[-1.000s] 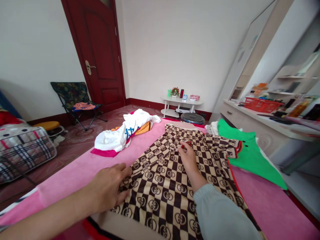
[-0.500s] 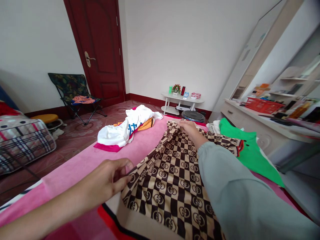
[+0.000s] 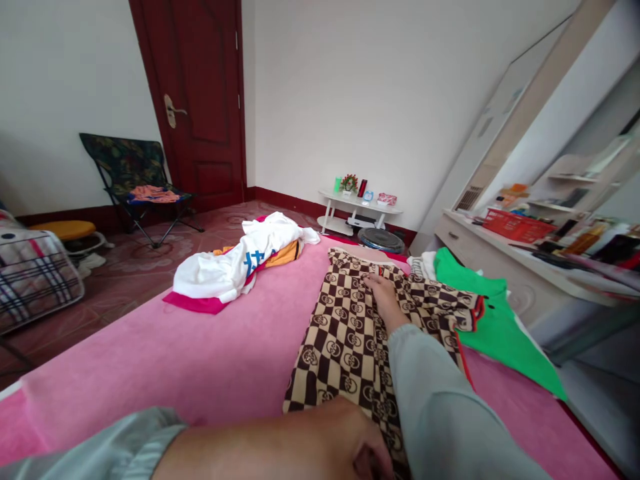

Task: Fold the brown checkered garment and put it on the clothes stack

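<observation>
A brown-and-beige checkered shirt [image 3: 340, 333] lies lengthwise on the pink bedcover [image 3: 240, 360], its left side folded in to a fairly straight edge. One sleeve with red trim [image 3: 450, 303] spreads out to the right. On the upper part of the shirt, near the collar, my right hand [image 3: 381, 293] lies with its fingers stretched out against the cloth. My left hand [image 3: 353, 437] is low over the shirt's near end, fingers curled closed; what they hold is hidden by the hand and the frame's bottom edge.
Left of the shirt lies a heap of white clothing [image 3: 225, 267] with orange and magenta pieces. A green garment [image 3: 500, 320] is at the right, beside the white dresser [image 3: 445, 233] with its red basket [image 3: 517, 225]. A folding chair [image 3: 133, 173] stands by the door.
My left hand has moved right, from the shirt's left edge to over its near end. My right hand has come down flatter onto the cloth. The shirt lies flatter and narrower.
</observation>
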Demonstrator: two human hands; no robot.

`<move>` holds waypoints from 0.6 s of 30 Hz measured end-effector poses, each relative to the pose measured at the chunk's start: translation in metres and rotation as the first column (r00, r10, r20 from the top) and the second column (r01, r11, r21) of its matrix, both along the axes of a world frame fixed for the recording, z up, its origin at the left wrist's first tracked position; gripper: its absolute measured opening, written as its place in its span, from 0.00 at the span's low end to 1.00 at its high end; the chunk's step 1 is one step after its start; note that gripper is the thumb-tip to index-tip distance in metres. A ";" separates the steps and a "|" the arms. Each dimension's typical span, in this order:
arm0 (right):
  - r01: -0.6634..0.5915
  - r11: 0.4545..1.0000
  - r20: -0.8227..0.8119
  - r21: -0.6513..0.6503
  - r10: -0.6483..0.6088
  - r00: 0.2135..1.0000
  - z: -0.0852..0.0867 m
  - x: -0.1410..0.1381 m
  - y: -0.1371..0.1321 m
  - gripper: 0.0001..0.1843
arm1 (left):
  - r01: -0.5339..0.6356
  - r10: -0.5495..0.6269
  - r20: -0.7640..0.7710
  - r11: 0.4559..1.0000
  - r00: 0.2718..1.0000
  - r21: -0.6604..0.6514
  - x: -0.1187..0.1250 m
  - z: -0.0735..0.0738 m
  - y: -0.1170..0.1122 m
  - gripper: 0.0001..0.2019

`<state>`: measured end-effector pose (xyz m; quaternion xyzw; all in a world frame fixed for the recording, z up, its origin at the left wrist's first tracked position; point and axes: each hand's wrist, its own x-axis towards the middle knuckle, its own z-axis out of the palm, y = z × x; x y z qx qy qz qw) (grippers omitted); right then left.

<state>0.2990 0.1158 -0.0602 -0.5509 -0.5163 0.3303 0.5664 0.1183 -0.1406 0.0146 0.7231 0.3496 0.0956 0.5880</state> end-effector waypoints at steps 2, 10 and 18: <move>0.027 0.999 0.023 0.029 -0.028 0.999 -0.011 0.005 0.002 0.17 | 0.081 -0.080 -0.013 0.989 0.997 0.126 0.006 0.007 0.016 0.09; 0.093 0.981 0.178 0.170 -0.123 0.976 -0.017 0.004 -0.003 0.22 | -0.224 0.491 -0.048 0.479 0.870 0.849 0.000 -0.031 0.112 0.24; 0.425 0.816 0.367 0.392 -0.562 0.742 0.003 0.002 -0.026 0.15 | -0.254 0.551 -0.064 0.481 0.832 0.839 -0.012 -0.055 0.121 0.17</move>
